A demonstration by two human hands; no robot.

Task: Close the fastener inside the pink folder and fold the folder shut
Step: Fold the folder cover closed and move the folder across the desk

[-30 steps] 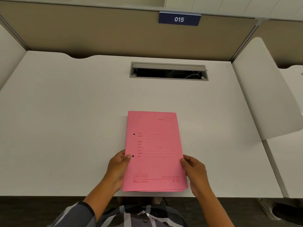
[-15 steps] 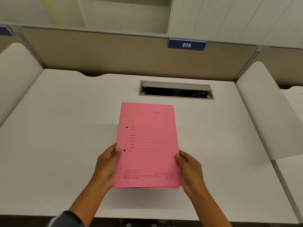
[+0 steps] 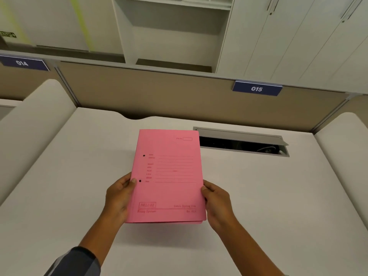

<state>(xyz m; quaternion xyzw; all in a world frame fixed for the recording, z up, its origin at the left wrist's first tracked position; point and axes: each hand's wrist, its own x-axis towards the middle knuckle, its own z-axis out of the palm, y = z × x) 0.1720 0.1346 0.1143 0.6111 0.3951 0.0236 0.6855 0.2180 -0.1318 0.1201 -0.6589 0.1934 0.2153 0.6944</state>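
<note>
The pink folder (image 3: 169, 176) is folded shut, its printed cover facing me, with two punched holes near its left edge. It is lifted off the white desk (image 3: 258, 196), casting a shadow below its bottom edge. My left hand (image 3: 119, 196) grips the folder's left edge, thumb on the cover by the lower hole. Along the right edge my right hand (image 3: 216, 204) holds it, thumb on top. The fastener inside is hidden by the cover.
A grey cable hatch (image 3: 243, 143) stands open in the desk behind the folder's right side. Curved white dividers (image 3: 29, 136) flank the desk. A tan partition (image 3: 159, 92) with a "015" label (image 3: 256, 89) closes the back; cupboards rise beyond.
The folder has risen off the desk and moved away from me, held in both hands. The camera has tilted upward, showing the cupboards behind the partition.
</note>
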